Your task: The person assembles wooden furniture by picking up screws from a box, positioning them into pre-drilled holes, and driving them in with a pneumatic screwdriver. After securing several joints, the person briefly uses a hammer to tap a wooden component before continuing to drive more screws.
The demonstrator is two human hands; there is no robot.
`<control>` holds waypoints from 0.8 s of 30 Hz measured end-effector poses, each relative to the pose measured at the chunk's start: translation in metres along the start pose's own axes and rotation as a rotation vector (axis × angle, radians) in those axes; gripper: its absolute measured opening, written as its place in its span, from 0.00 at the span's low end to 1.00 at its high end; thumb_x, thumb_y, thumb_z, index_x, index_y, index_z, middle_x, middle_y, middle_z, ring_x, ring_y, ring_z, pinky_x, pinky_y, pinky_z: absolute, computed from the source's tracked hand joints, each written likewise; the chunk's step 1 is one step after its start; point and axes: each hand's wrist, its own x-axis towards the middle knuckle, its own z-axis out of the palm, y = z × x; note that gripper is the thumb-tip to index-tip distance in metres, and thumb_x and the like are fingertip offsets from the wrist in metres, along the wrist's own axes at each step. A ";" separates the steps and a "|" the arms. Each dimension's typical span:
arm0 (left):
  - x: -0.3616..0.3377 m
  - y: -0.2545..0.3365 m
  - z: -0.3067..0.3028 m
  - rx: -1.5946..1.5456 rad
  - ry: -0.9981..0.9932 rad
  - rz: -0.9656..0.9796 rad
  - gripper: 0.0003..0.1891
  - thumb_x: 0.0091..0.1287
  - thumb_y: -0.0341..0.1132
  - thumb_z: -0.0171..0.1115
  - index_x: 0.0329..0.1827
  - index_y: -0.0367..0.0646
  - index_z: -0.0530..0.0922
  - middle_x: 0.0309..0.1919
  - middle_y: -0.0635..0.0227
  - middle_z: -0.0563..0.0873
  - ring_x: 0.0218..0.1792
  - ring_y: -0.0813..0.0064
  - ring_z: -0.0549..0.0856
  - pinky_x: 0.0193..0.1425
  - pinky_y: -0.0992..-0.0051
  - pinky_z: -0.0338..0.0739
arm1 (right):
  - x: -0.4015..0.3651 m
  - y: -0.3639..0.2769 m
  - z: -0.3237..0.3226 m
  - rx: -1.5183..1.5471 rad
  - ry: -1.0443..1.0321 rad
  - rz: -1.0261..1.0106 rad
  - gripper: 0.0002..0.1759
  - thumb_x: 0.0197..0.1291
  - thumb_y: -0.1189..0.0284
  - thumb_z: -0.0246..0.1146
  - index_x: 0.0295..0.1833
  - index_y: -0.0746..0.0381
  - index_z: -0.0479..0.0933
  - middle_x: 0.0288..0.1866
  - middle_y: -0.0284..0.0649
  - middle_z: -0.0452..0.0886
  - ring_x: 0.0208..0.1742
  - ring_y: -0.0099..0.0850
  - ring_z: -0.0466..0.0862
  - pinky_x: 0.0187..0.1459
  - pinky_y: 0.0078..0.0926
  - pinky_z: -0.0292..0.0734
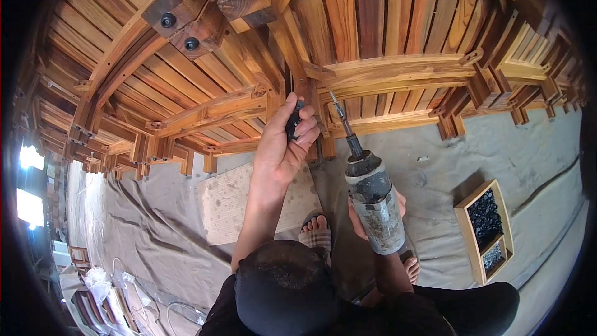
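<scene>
My left hand [283, 146] is raised beside a wooden leg, its fingers curled around small black pieces [294, 126]. They look like the black round feet [191, 43] fixed to a dark wooden block [180, 9] at the upper left, but the fingers partly cover them. My right hand [357, 219] grips a worn power screwdriver [376, 208] from below. Its metal bit [340, 109] points up at the slatted wooden furniture [398, 74], a little right of my left hand and apart from the wood.
Several slatted wooden pieces stand joined across the top. At the right, a divided wooden box [463, 214] holds black pieces and small metal screws. A stained cardboard sheet [217, 208] lies on the wrinkled grey floor cloth [429, 199]. Wrapped items [96, 283] stand at the lower left.
</scene>
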 end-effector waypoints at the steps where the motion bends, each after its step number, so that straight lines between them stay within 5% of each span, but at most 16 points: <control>1: 0.000 0.000 0.000 0.006 0.014 0.006 0.13 0.75 0.38 0.53 0.49 0.35 0.72 0.30 0.67 0.74 0.24 0.82 0.68 0.25 0.83 0.65 | 0.000 0.000 0.001 0.028 0.004 -0.009 0.13 0.35 0.76 0.71 0.32 0.58 0.80 0.30 0.36 0.82 0.30 0.39 0.82 0.36 0.30 0.78; 15: 0.001 0.002 0.006 0.097 0.028 0.019 0.16 0.75 0.40 0.52 0.56 0.36 0.73 0.26 0.77 0.71 0.22 0.87 0.66 0.23 0.85 0.61 | -0.004 0.005 0.012 0.077 -0.004 -0.071 0.18 0.27 0.75 0.70 0.32 0.61 0.78 0.31 0.41 0.80 0.30 0.43 0.81 0.34 0.32 0.78; 24: -0.003 0.010 0.018 0.132 0.064 0.042 0.18 0.75 0.41 0.54 0.53 0.32 0.73 0.26 0.73 0.70 0.22 0.85 0.66 0.23 0.84 0.61 | -0.003 -0.001 0.014 0.126 -0.027 0.018 0.21 0.28 0.74 0.71 0.36 0.63 0.78 0.32 0.43 0.80 0.31 0.43 0.82 0.36 0.31 0.78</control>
